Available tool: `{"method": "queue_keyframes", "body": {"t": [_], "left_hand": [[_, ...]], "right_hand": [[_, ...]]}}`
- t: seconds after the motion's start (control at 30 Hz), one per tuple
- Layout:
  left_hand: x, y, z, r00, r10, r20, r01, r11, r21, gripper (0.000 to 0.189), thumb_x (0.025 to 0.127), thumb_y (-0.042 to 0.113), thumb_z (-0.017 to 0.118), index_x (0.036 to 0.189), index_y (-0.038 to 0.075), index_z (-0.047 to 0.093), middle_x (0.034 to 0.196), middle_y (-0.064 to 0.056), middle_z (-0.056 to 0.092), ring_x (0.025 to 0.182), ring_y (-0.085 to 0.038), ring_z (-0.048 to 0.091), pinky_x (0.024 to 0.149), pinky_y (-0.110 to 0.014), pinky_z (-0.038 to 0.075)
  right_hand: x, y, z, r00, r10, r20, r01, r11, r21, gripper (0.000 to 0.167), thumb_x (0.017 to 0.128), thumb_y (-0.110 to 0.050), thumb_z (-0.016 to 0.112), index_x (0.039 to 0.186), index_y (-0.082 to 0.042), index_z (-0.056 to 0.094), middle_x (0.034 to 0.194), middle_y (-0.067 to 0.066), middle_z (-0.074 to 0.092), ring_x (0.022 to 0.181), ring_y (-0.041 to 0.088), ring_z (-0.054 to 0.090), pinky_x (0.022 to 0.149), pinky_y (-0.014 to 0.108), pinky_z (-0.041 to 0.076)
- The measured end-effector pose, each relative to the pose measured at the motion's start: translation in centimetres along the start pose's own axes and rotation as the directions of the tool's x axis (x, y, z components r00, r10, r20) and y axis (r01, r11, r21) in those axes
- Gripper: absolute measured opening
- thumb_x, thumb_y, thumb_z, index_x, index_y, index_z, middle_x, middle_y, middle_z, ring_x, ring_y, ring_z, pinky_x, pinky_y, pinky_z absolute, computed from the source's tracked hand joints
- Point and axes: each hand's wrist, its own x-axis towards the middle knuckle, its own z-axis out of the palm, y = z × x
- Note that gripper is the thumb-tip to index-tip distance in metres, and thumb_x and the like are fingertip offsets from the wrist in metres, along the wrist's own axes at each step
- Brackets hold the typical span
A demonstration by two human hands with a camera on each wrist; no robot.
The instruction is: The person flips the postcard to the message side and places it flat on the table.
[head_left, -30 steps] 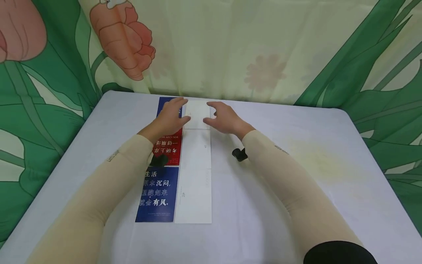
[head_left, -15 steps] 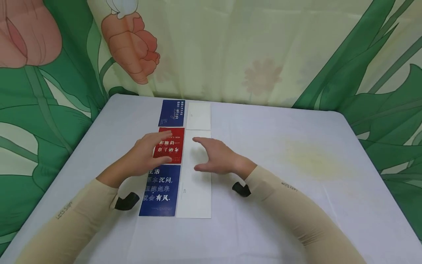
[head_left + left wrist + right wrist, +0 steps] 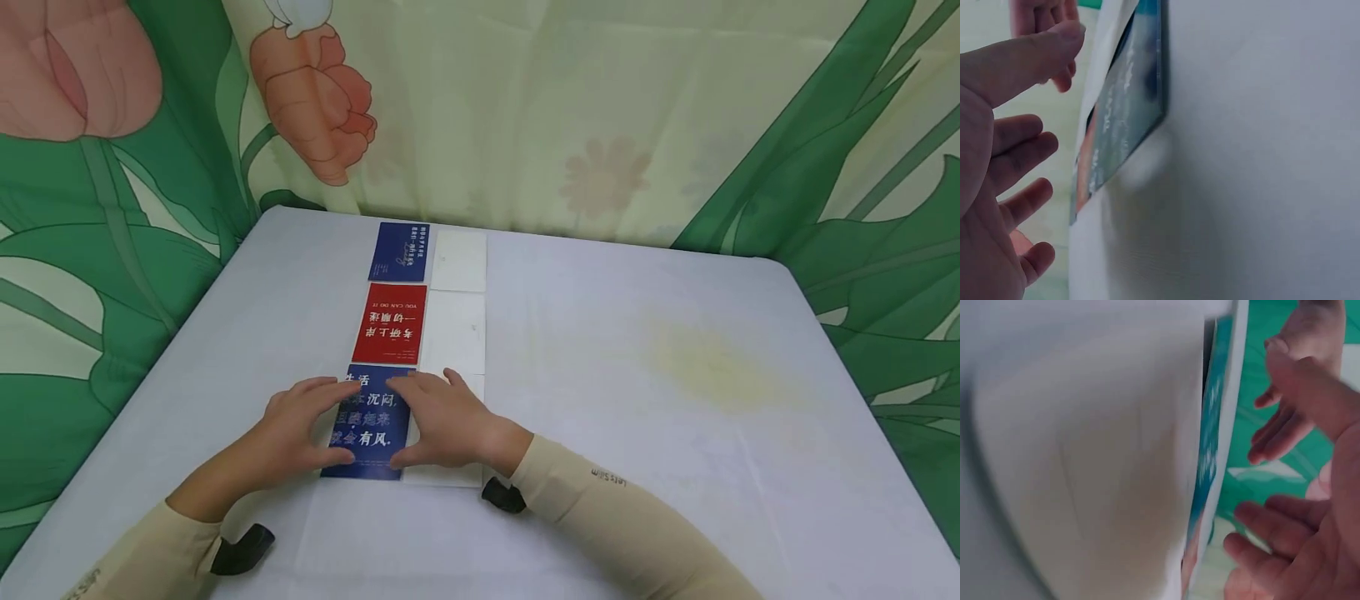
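Note:
Both hands hover with fingers spread around the nearest blue card (image 3: 367,457), which carries large white lettering. My left hand (image 3: 288,432) is by its left edge, fingers loosely bent and holding nothing. On the other side, my right hand (image 3: 453,421) holds nothing and covers much of the near white card (image 3: 442,476). Beyond lie a red lettered card (image 3: 388,325) and a smaller-looking blue card (image 3: 400,252), in one column. Beside them run a middle white card (image 3: 453,329) and a far white card (image 3: 459,262). The left wrist view shows the blue card (image 3: 1129,103) lying flat, apart from the fingers.
A white cloth-covered table (image 3: 600,333) carries the two card columns left of its middle. Behind it hangs a flower-printed curtain (image 3: 510,108). Black straps with cameras (image 3: 243,550) sit under both wrists.
Both hands have come back from the far end of the columns to the near blue card. The red and far blue cards are now uncovered; the cards keep their arrangement.

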Motion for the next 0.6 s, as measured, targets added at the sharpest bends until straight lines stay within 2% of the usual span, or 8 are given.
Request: {"method": "queue_keyframes", "body": {"t": [0.13,0.27,0.43,0.6], "left_hand": [[-0.6,-0.5,0.7,1.000,-0.007,0.029,0.008,1.000,-0.020,0.084,0.070,0.031,0.092,0.142,0.009,0.054,0.139,-0.018,0.054,0.133,-0.044,0.036,0.100,-0.070,0.025],[-0.7,-0.5,1.1,0.998,-0.015,0.064,0.013,1.000,0.018,0.086,0.069,0.034,0.092,0.142,0.010,0.054,0.139,-0.016,0.055,0.133,-0.043,0.036,0.099,-0.068,0.027],[-0.9,-0.5,1.4,0.997,-0.011,0.076,0.005,0.997,0.082,0.084,0.069,0.033,0.092,0.141,0.010,0.055,0.139,-0.014,0.055,0.133,-0.042,0.037,0.096,-0.067,0.030],[-1.2,-0.5,1.3,0.995,-0.016,0.096,0.008,0.996,0.091,0.087,0.069,0.035,0.092,0.143,0.011,0.053,0.140,-0.014,0.054,0.134,-0.042,0.036,0.096,-0.069,0.028]], "right_hand": [[-0.1,-0.6,0.9,0.999,0.045,0.014,-0.045,0.998,-0.048,0.095,0.077,-0.055,0.081,0.151,-0.014,0.040,0.149,0.003,0.048,0.142,0.020,0.036,0.116,0.056,0.021],[-0.3,-1.0,1.2,0.997,0.065,0.045,-0.061,0.993,-0.099,0.097,0.075,-0.058,0.081,0.151,-0.014,0.041,0.149,0.002,0.048,0.143,0.021,0.033,0.116,0.058,0.019],[-0.2,-1.3,1.3,0.996,0.063,0.057,-0.055,0.988,-0.142,0.099,0.073,-0.060,0.081,0.151,-0.014,0.041,0.150,0.002,0.047,0.144,0.022,0.031,0.115,0.062,0.017],[-0.1,-1.5,1.4,0.997,0.048,0.063,-0.039,0.988,-0.150,0.097,0.076,-0.059,0.079,0.152,-0.012,0.040,0.151,0.003,0.047,0.145,0.023,0.029,0.114,0.066,0.013]]}}
